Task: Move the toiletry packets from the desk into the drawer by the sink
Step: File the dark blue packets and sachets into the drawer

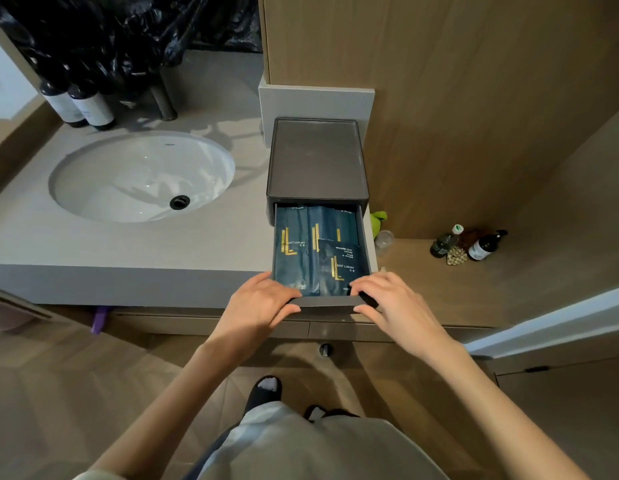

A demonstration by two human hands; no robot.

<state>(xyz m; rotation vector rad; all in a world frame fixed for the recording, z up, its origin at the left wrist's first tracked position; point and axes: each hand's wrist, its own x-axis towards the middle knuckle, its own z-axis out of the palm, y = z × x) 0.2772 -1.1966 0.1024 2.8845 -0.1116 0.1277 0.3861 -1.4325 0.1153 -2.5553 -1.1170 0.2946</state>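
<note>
1. The toiletry packets [315, 251], dark blue with gold lettering, lie flat inside the open drawer [330, 301], just beyond the fingertips of both hands; a smaller packet lies on top of the longer ones on the right-hand side.
2. The drawer is pulled out of a dark grey box [316, 157] on the countertop [128, 247], and its front edge juts past the counter's edge toward the person.
3. The left hand [258, 301] is on the drawer front's left corner, fingers curled over the top edge and thumb below it, closed lightly on that edge.
4. The right hand [387, 299] does the same at the right corner, fingers bent over the rim beside the small packet, thumb under the front.
5. Left of the left fingers, well apart, is the oval white sink [142, 176]; behind it stand dark bottles [78, 103].
6. Right of the right fingers, a lower wooden shelf [439, 282] carries more small bottles [467, 245].
</note>
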